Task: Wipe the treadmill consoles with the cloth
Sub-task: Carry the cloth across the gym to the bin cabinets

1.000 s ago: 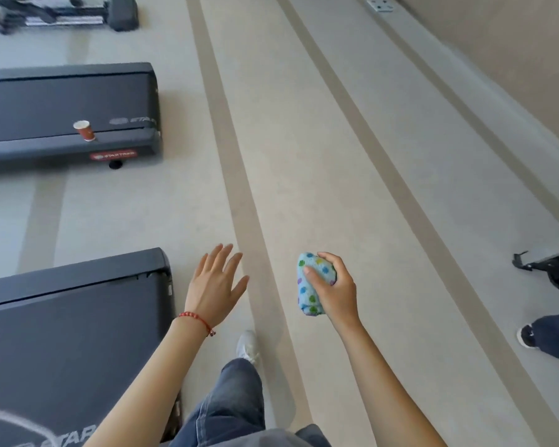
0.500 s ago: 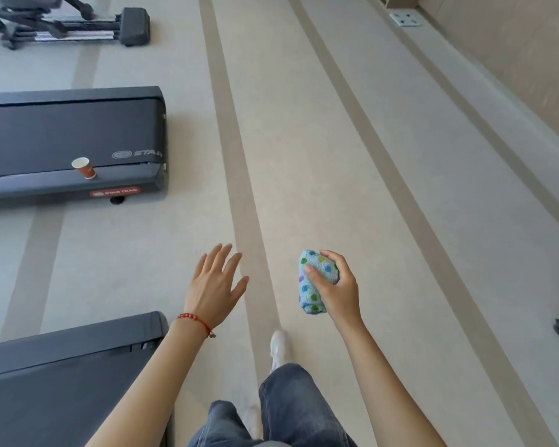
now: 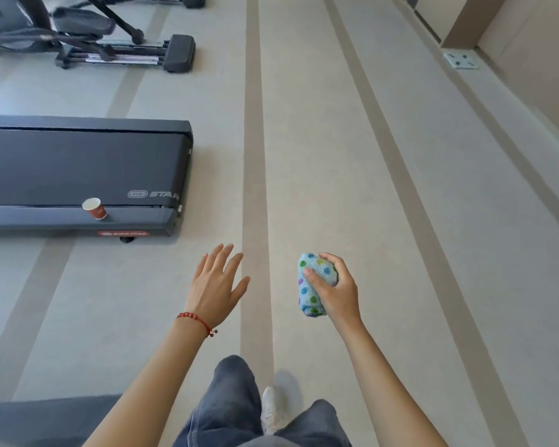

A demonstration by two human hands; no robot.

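Observation:
My right hand (image 3: 338, 290) grips a folded light-blue cloth (image 3: 311, 287) with coloured dots, held out in front of me above the floor. My left hand (image 3: 215, 285) is held out beside it, fingers spread, holding nothing; a red bead bracelet is on its wrist. A black treadmill deck (image 3: 78, 166) lies on the floor to the left, ahead of my left hand. Only its rear end shows; no console is in view. The corner of a nearer treadmill (image 3: 46, 417) shows at the bottom left.
A small red paper cup (image 3: 94, 208) stands on the side rail of the far treadmill. An elliptical machine (image 3: 78, 37) stands further back on the left. A floor socket plate (image 3: 461, 59) sits near the right wall. My legs and a white shoe (image 3: 271, 408) are below.
The view has moved forward along the floor: the near treadmill has slid almost out of the bottom of the frame and the far one is closer. Both hands keep their pose.

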